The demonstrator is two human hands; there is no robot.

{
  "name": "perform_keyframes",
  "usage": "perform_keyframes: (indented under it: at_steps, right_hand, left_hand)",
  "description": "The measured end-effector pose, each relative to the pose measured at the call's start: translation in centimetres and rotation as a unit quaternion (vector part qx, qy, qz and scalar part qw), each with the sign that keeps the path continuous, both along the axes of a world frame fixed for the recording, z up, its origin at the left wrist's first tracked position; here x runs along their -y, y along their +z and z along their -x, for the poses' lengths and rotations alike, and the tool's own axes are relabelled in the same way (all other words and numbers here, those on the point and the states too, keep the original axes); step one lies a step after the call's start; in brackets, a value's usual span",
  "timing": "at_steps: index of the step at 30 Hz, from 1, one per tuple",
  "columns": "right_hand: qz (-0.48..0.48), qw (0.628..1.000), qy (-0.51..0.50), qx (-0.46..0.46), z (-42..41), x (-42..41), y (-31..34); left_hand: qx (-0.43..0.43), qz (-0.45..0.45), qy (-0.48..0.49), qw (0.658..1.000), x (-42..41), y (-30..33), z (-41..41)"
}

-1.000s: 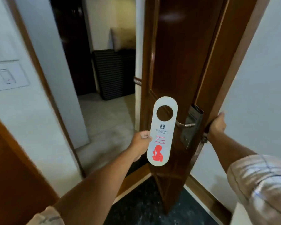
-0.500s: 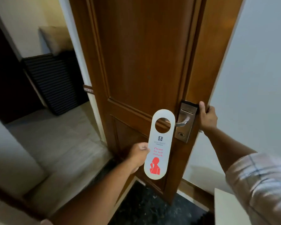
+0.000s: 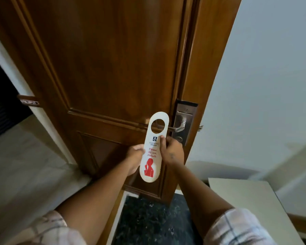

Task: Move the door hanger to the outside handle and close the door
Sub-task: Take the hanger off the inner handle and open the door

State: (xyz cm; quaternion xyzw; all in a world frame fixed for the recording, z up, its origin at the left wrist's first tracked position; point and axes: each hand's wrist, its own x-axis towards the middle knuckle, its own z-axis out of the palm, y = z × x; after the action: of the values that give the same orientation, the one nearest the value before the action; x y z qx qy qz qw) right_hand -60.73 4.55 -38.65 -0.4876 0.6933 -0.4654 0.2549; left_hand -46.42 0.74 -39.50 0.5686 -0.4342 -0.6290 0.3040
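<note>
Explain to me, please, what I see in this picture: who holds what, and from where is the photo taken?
There is no machine here. A person wears a camera on the head, looking forward and down, so you see their own two arms from above. The left hand and the right hand both grip a white door hanger printed "Please do not disturb" in red. Its round hole is level with the metal handle of a brown wooden door, in front of the lever's tip, but it does not hang on it yet. The door stands open. At lower right is the corner of a white surface; what it belongs to cannot be told.
</note>
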Motion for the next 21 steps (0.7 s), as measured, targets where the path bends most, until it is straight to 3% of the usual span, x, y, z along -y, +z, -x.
perform_keyframes:
  at_steps: [9,17,21]
  right_hand:
    - [-0.015,0.997,-0.058,-0.051,0.2,1.9,-1.0]
    - [-0.049,0.985,-0.162,0.022,6.1,-0.2,-3.8]
    - [-0.086,0.983,-0.159,0.039,8.7,0.8,-3.1]
  left_hand:
    - [-0.024,-0.023,-0.071,0.997,3.4,0.1,0.8]
    - [0.017,0.014,-0.093,0.995,3.1,-3.6,7.2]
    - [0.049,0.044,-0.098,0.993,3.5,-4.2,10.0]
